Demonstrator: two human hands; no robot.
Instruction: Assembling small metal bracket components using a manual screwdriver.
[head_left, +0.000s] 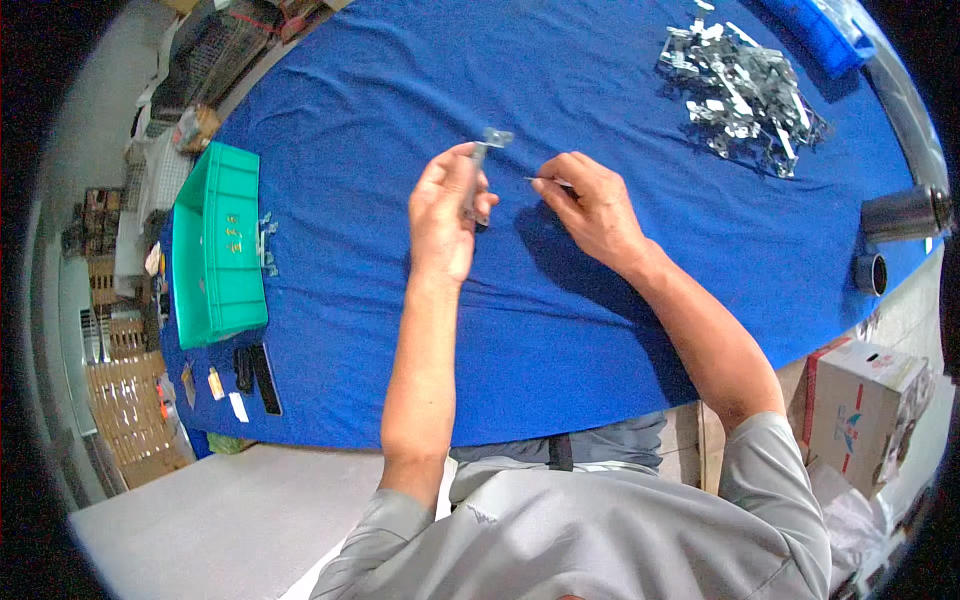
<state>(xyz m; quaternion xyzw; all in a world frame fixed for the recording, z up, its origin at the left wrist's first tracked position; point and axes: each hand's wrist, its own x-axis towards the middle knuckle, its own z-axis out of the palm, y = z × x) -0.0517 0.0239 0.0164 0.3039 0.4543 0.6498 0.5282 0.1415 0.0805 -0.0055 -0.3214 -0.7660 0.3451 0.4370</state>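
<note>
A: Starting nearest the person, what lies along the near edge of the desk (pixel 560 350)?

B: The desk is draped in a blue cloth. At its near left corner sit a few small items: a black flat bar (pixel 266 378) and some little tags beside it, too small to tell apart. Just beyond them, on the desk's left side, stands a green plastic bin (pixel 215 245).

A: And the hands?

B: Both are raised over the middle of the desk. The left hand (pixel 445 215) has its fingers closed around a narrow metal bracket (pixel 482 160), which stands roughly upright, its bent top end poking above the fingertips. The right hand (pixel 590 205), just beside it, pinches a thin metal pin (pixel 545 181) between thumb and forefinger, its tip pointing toward the bracket. Pin and bracket are near each other but apart.

A: What is farther out?

B: At the desk's far right lies a pile of shiny metal parts (pixel 740 85), loosely heaped. Past that, at the far right corner, sits a blue tray (pixel 815 30), cut off by the rim of the view. At the desk's right edge a dark metal cylinder (pixel 905 213) lies on its side, and off the desk, lower right, stands a cardboard box (pixel 865 410).
</note>
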